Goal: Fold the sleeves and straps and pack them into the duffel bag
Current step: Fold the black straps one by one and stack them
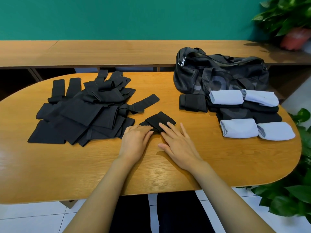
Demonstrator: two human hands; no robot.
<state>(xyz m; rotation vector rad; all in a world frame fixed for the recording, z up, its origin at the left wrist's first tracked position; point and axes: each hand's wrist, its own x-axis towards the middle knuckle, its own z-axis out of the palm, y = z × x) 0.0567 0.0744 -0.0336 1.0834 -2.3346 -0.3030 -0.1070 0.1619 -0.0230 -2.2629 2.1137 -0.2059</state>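
1. We see both hands laid on a small folded black piece [159, 122], which lies near the middle of the table [168, 169].
2. The left hand [136, 140] lies palm down. Its fingers are close together and only slightly bent, and their tips press the piece's near left edge. It grips nothing.
3. The right hand [179, 145] is flat with its fingers spread. Two fingertips rest on the piece's right part, while the other fingers and the thumb lie on the bare wood. It holds nothing either.
4. Left of the hands we find a loose pile [80, 113] of black sleeves and straps, overlapping and unfolded. One strap end reaches out toward the piece.
5. The bag [218, 74] sits at the far right of the table, dark, with a silver zip pull at its left end. We cannot tell whether it is zipped.
6. Just in front of the bag lies a black bundle [192, 103], folded.
7. Beside that bundle we count four pale rolls [226, 97], two nearer the bag and two nearer us, with a black stack [247, 112] between the pairs.
8. Behind the table runs a wooden bench [101, 51] under a green wall [117, 15].
9. A potted plant [289, 15] stands at the bench's right end.
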